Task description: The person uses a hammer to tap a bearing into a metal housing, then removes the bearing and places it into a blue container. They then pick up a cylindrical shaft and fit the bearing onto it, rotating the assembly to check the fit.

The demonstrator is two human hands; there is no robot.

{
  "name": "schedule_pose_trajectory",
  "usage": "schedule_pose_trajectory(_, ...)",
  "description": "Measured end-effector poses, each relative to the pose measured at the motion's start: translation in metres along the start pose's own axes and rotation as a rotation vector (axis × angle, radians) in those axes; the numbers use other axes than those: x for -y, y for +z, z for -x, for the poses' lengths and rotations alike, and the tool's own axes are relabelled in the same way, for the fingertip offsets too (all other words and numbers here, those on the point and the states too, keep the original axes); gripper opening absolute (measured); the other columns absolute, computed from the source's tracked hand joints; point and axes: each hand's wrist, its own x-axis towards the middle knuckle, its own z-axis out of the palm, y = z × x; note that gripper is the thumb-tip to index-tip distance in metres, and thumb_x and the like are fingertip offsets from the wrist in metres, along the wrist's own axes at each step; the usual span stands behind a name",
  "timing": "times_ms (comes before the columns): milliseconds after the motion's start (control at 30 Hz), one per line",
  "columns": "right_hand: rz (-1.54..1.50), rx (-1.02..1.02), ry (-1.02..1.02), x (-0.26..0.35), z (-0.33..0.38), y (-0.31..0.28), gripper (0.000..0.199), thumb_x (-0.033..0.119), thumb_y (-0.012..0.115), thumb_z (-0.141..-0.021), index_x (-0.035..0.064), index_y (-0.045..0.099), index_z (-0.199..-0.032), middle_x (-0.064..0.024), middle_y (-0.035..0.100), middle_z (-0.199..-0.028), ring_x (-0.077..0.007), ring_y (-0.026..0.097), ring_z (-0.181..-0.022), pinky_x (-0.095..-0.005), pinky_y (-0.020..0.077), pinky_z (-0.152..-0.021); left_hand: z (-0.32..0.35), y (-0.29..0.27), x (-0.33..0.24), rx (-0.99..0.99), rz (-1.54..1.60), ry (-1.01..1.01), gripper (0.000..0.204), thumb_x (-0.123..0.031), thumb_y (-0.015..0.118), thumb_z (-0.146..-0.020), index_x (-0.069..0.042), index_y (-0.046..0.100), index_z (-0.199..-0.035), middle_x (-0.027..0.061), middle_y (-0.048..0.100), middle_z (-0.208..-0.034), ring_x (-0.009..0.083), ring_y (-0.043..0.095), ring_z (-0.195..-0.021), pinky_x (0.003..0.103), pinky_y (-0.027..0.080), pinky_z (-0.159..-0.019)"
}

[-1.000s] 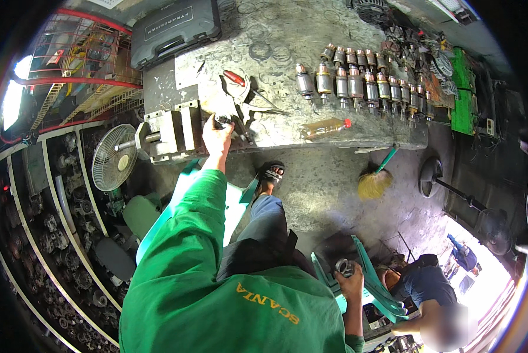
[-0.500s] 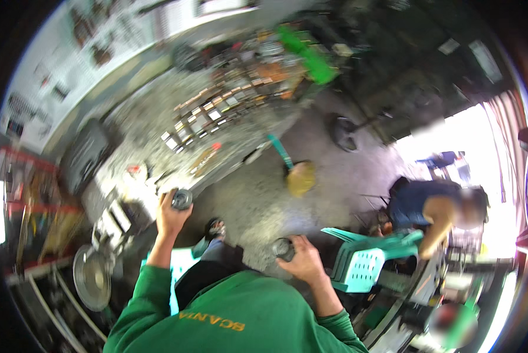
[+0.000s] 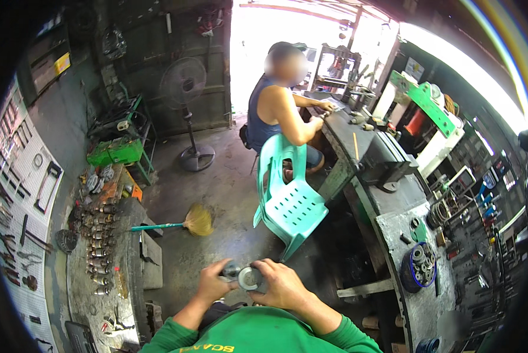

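In front of my green shirt, my two hands are close together. My left hand (image 3: 213, 285) is closed around a dark, round metal part (image 3: 231, 269), of which the far end shows. My right hand (image 3: 284, 286) grips a short metal cylinder (image 3: 250, 278) with a pale round end facing up. The two parts sit side by side, nearly touching; whether they touch I cannot tell. Their exact kind is unclear, and my palms hide their lower portions.
Stacked green plastic chairs (image 3: 293, 206) stand ahead, beside a seated person (image 3: 276, 112) working at the right bench (image 3: 387, 200). A blue bowl of metal rings (image 3: 419, 267) rests there. Left, a bench (image 3: 78, 294) carries rows of metal parts (image 3: 101, 247). A broom (image 3: 198, 220) and fan (image 3: 186, 112) are beyond.
My view has turned right, from the left bench toward the seated person and chairs. My hands, far apart before, have come together, each still holding its metal part.
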Motion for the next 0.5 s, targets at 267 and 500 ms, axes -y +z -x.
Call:
schedule_pose_trajectory(267,0.111,-0.339,0.289,-0.044,0.08,-0.044,0.068,0.034,0.091,-0.07,0.0031,0.067,-0.125,-0.016,0.072,-0.111,-0.0387,0.073,-0.097,-0.0488,0.0596,-0.083,-0.06,0.127,-0.071,0.485,0.166,0.317,0.059,-0.008,0.086,-0.075,-0.005,0.07,-0.131,0.0173,0.077,-0.12,0.038,0.075,-0.11,0.043,0.061,-0.096)
schedule_pose_trajectory(500,0.268,-0.355,0.506,-0.076,0.088,-0.053,0.068,0.034,0.091,-0.07,0.0028,0.068,-0.126,-0.0146,0.072,-0.108,-0.037,0.073,-0.097,-0.0477,0.06,-0.083,-0.094,0.177,-0.085,0.652,0.243,0.294,0.045,-0.006,0.08,-0.079,-0.006,0.073,-0.123,0.0167,0.077,-0.116,0.0377,0.075,-0.107,0.044,0.061,-0.094)
